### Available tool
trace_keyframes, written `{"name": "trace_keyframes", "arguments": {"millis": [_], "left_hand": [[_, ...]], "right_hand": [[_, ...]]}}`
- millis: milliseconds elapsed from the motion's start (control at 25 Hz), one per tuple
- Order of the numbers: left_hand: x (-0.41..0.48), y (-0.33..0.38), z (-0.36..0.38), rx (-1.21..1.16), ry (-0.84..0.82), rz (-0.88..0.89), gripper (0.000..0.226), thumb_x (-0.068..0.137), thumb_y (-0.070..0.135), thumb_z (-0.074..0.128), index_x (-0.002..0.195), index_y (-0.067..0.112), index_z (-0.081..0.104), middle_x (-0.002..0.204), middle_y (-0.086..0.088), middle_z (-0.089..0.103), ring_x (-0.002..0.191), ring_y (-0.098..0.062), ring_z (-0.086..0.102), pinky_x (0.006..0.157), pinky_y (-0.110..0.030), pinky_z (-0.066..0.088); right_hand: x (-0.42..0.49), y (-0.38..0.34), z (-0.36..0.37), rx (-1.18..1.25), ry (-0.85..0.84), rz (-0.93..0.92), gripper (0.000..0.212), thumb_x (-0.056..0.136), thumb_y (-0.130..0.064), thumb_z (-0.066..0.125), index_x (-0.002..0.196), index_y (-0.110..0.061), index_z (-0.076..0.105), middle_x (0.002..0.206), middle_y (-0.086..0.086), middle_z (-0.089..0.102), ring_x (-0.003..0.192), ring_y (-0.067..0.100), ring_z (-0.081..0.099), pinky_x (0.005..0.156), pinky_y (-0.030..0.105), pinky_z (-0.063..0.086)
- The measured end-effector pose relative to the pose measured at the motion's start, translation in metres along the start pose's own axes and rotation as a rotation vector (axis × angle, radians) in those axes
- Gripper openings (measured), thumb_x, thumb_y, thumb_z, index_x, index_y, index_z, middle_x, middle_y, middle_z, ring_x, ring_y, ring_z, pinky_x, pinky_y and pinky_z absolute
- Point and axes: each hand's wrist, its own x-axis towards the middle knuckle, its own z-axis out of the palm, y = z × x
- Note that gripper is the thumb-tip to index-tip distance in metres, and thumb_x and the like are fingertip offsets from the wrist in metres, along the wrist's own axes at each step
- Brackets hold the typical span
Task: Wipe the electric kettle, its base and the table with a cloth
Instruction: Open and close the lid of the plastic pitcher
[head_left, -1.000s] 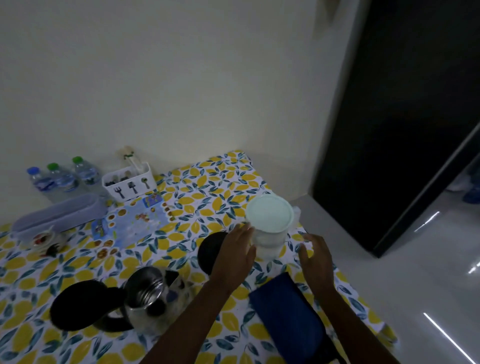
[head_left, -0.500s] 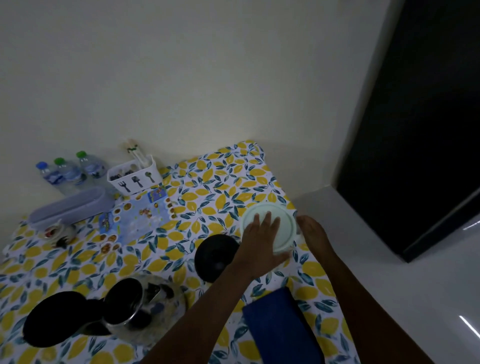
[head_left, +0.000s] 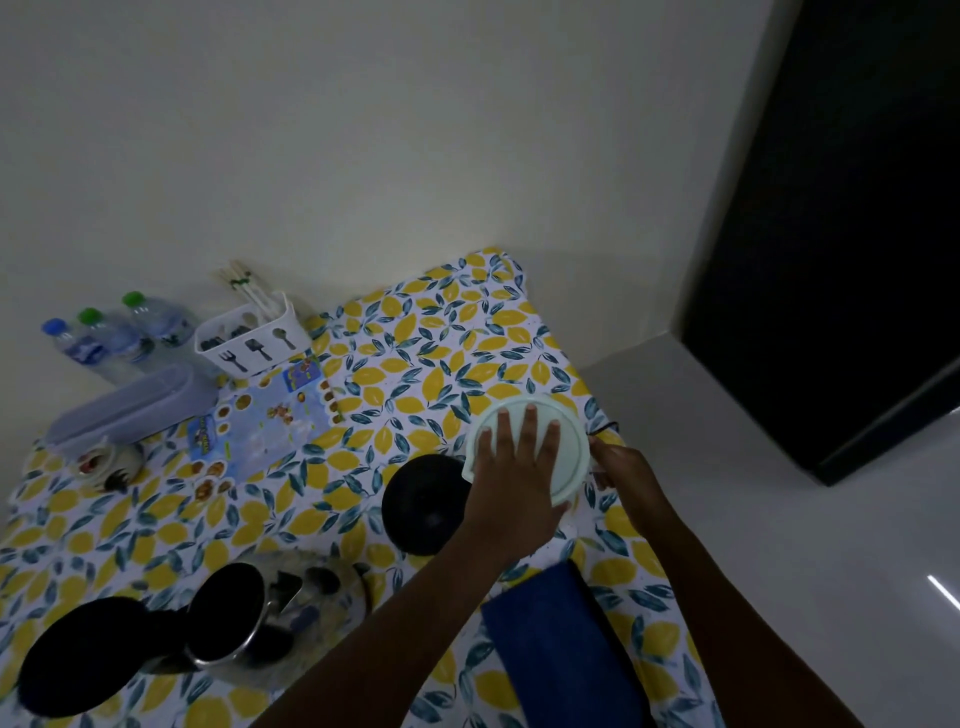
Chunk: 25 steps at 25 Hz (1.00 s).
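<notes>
The counter (head_left: 452, 332), covered with a lemon-print cloth, meets the wall along its far edge; its right edge drops to a bare pale floor (head_left: 779, 519). Open surface lies in the far right quarter and across the centre.

The electric kettle (head_left: 249, 618) stands upright near the front left, lid (head_left: 78, 654) swung open to the left, mouth facing up. Its round black base (head_left: 423, 504) lies flat near the centre, apart from the kettle. The folded blue cloth (head_left: 561, 649) lies at the front right, long axis running from the front edge toward the base.

A pale round container lid (head_left: 571, 447) sits just right of the base, near the right edge. The left hand (head_left: 519, 467) lies flat on it, fingers spread and extended, gripping nothing. The right hand (head_left: 621, 465) touches the container's right side; its grip cannot be determined.

Along the far left stand three water bottles (head_left: 111, 332), a white cutlery caddy (head_left: 254, 338) and a long lilac box (head_left: 135, 410).
</notes>
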Motion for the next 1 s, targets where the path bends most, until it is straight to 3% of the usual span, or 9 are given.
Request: {"name": "trace_keyframes", "arguments": {"millis": [240,360,640,760,840,1000], "left_hand": [[-0.006,-0.003,-0.011,0.008,-0.086,0.031,0.101,0.083,0.056,0.058,0.15,0.018,-0.007,0.162,-0.018,-0.008,0.146,-0.048,-0.006,0.116,-0.065,0.005],[-0.024,-0.009,-0.018,0.027,-0.103,0.033,0.11,0.081,0.052,0.066,0.149,0.018,-0.014,0.161,-0.017,-0.014,0.145,-0.048,-0.01,0.116,-0.065,0.004],[-0.1,-0.032,-0.044,-0.055,-0.002,-0.128,0.107,0.083,0.056,0.06,0.148,0.022,-0.019,0.161,-0.013,-0.017,0.146,-0.044,-0.012,0.117,-0.062,0.003],[-0.139,-0.055,-0.055,-0.089,0.012,-0.213,0.114,0.08,0.059,0.062,0.147,0.023,-0.023,0.16,-0.011,-0.023,0.145,-0.043,-0.018,0.118,-0.061,-0.001],[-0.163,-0.071,-0.064,-0.114,0.015,-0.249,0.115,0.081,0.057,0.064,0.147,0.022,-0.023,0.159,-0.011,-0.025,0.144,-0.044,-0.02,0.118,-0.06,-0.001],[-0.203,-0.092,-0.075,-0.169,0.062,-0.256,0.103,0.089,0.05,0.058,0.147,0.023,-0.022,0.159,-0.01,-0.024,0.144,-0.046,-0.019,0.119,-0.06,0.0]], "right_hand": [[-0.017,0.006,0.006,0.125,0.047,-0.02,0.053,0.07,-0.055,0.067,0.042,-0.017,0.042,0.037,-0.002,0.04,0.037,0.013,0.038,0.053,0.031,0.033],[-0.029,0.009,0.014,0.126,0.062,-0.031,0.056,0.075,-0.05,0.069,0.037,-0.021,0.04,0.036,-0.003,0.04,0.035,0.01,0.039,0.053,0.03,0.033],[-0.077,-0.024,0.056,0.044,0.0,-0.09,0.06,0.083,-0.043,0.067,0.034,-0.023,0.038,0.032,-0.006,0.04,0.035,0.011,0.039,0.048,0.027,0.034],[-0.099,-0.046,0.09,-0.021,-0.072,-0.146,0.053,0.086,-0.038,0.067,0.048,-0.012,0.039,0.029,-0.008,0.036,0.029,0.004,0.038,0.036,0.015,0.033],[-0.118,-0.058,0.113,-0.025,-0.112,-0.18,0.048,0.085,-0.037,0.068,0.055,-0.013,0.04,0.034,-0.009,0.036,0.03,0.004,0.036,0.035,0.014,0.03],[-0.148,-0.073,0.146,0.011,-0.139,-0.184,0.053,0.083,-0.034,0.071,0.035,-0.019,0.054,0.032,-0.007,0.05,0.028,0.005,0.046,0.033,0.011,0.033]]}}
